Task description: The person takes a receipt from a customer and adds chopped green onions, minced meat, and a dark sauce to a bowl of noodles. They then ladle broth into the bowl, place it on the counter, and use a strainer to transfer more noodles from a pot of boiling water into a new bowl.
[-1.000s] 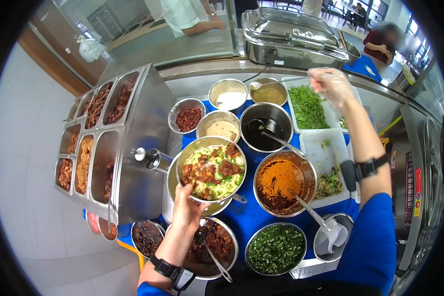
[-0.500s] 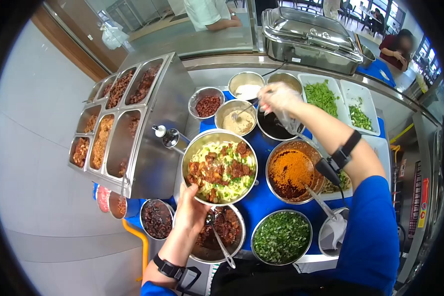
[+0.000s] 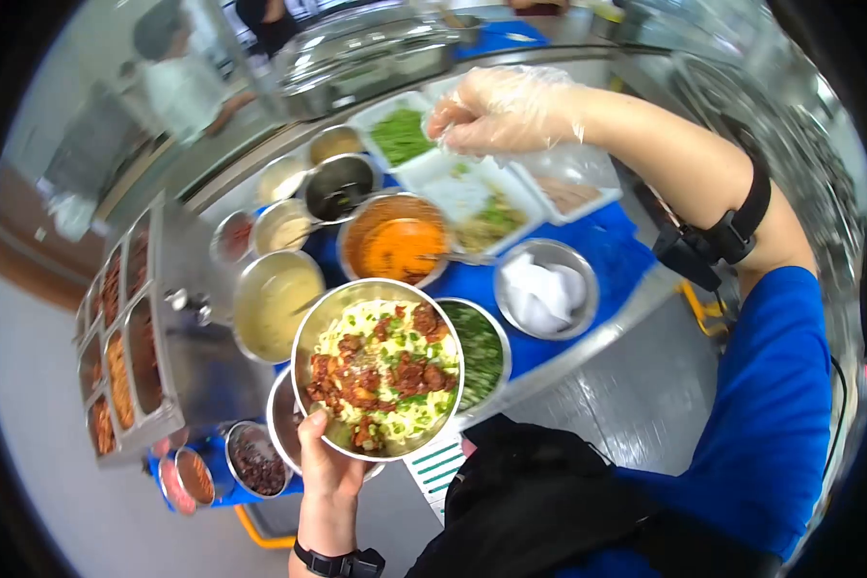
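Left hand (image 3: 329, 467): grip closed on the near-left rim of the metal bowl (image 3: 329, 310), thumb over the edge. Bowl slightly tilted, held above the near side of the blue-covered desk (image 3: 607, 246). Inside: pale noodles (image 3: 356, 321), browned meat pieces (image 3: 412, 374), chopped green bits.

Right hand (image 3: 506, 114), in a clear plastic glove: fingers bent, above the white trays, near the leafy greens (image 3: 400, 137). Cannot tell whether it pinches anything.

Changed over the last half second: the view has swung round; the right hand has left the pot of pale powder (image 3: 284, 223), no spoon now visible in it. The bowl no longer covers the pot of pale liquid (image 3: 250, 289); it overlaps the chopped greens (image 3: 477, 347) instead. My reading: the seasoning motion at the powder is over; bowl contents look much the same.
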Motion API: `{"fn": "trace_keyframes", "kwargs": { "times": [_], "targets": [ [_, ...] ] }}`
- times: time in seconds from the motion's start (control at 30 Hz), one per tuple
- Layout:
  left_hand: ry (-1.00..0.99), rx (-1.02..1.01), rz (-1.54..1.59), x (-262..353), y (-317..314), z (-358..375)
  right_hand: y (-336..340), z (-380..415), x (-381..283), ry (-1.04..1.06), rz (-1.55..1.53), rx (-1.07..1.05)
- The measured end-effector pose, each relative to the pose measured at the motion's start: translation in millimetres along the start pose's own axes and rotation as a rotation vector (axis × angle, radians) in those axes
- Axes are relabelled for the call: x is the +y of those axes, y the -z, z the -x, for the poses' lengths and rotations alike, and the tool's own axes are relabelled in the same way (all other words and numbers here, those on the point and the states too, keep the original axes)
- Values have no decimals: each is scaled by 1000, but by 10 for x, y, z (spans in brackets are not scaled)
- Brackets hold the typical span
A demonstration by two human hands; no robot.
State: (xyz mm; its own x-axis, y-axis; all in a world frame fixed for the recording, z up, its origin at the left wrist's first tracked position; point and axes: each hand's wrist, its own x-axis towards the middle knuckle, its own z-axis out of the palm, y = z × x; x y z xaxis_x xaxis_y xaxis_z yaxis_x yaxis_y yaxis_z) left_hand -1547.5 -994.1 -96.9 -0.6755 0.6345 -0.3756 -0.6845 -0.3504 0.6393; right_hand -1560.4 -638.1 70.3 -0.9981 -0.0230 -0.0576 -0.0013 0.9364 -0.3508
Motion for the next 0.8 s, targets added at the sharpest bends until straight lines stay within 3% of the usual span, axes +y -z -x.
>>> {"fn": "trace_keyframes", "kwargs": {
  "times": [0.1,0.23,0.37,0.47,0.53,0.57,0.63,0.67,0.7,0.8],
  "targets": [
    [40,-83,-57,-222,-247,104,102,916,-36,-152,93,5],
    [128,-138,-140,-475,-742,250,121,1919,382,-283,124,129],
    [206,-250,-212,-774,-1535,418,398,3178,706,-501,50,119],
    [255,-221,-260,-1236,-2376,335,539,4270,1329,-553,142,318],
    [303,-231,-234,-1571,-2774,317,671,4970,1574,-679,-34,359],
    [310,-238,-209,-1754,-3031,305,850,5244,1660,-806,-78,273],
    [333,-280,-138,-2106,-3578,256,1031,5804,1908,-867,-131,327],
    [350,-148,-161,-2208,-4421,335,1480,6072,2602,-878,-370,272],
    [355,-144,-156,-2284,-4370,263,1339,6135,2624,-922,-515,313],
    [334,-139,-148,-2556,-5125,83,1514,6392,3261,-941,-696,381]
  ]
}}
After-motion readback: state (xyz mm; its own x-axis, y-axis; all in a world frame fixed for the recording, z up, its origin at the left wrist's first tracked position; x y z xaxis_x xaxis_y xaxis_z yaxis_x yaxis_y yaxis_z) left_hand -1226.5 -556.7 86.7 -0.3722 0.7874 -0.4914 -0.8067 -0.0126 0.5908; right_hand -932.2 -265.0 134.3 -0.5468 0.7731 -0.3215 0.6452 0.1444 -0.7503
